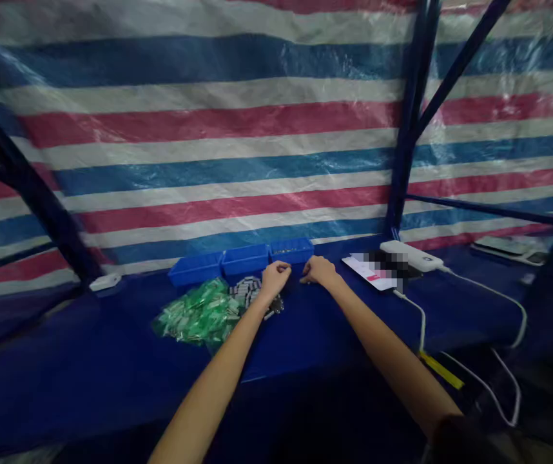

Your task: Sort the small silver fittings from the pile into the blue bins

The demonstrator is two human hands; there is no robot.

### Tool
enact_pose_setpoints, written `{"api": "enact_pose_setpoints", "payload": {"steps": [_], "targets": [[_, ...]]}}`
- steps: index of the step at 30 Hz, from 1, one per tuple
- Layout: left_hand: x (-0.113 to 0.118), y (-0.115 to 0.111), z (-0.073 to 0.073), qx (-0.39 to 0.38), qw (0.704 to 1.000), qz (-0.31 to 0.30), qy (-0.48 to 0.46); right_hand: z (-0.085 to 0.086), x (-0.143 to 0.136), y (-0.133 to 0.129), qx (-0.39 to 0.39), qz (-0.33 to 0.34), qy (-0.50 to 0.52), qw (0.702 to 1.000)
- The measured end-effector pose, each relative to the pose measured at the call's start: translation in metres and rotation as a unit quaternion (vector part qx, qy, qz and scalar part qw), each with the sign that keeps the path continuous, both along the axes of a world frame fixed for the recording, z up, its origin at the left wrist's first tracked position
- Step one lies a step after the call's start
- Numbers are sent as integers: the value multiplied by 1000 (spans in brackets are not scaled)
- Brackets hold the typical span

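My left hand [274,276] rests on the blue table with its fingers curled, just right of a heap of small grey metal parts [247,288]. My right hand [319,269] lies a short way to its right, fingers also curled, close to the rightmost of three blue bins [292,250]. Whether either hand pinches a small part is too small to tell. A pile of green plastic pieces [199,314] lies left of the grey heap.
Two more blue bins [221,264] stand along the back. A phone [370,272] and a white power bank [414,256] with white cables [486,290] lie at the right. A small white object [105,281] sits at the left. A striped tarp [238,129] and blue frame poles [409,122] close the back.
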State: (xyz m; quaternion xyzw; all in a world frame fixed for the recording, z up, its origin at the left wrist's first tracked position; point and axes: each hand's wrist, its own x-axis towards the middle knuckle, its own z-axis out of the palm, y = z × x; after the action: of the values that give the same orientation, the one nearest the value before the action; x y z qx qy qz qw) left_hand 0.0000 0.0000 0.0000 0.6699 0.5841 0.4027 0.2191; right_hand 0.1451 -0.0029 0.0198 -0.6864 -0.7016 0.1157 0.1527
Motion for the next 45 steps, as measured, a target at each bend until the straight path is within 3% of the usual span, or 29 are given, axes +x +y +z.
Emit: {"api": "enact_pose_setpoints", "payload": {"steps": [6, 10, 16, 23, 33, 40, 45], "targets": [[5, 1, -2, 6, 1000, 0, -25, -4, -3, 0, 28, -3, 20, 999], [6, -1, -2, 20, 999, 5, -44, -6, -7, 8, 84, 52, 164, 981], [6, 2, -5, 37, 993, -28, -108, -10, -16, 22, 106, 81, 437, 890], [2, 9, -5, 83, 981, -36, -174, -12, -21, 23, 80, 54, 581, 808], [3, 1, 4, 168, 974, -10, -149, 3, -30, 5, -17, -3, 707, 707], [4, -6, 8, 237, 966, -1, -101, 2, -26, 10, -48, 17, 738, 673], [5, -8, 10, 251, 962, 14, -110, 1, -25, 11, -57, 38, 724, 686]]}}
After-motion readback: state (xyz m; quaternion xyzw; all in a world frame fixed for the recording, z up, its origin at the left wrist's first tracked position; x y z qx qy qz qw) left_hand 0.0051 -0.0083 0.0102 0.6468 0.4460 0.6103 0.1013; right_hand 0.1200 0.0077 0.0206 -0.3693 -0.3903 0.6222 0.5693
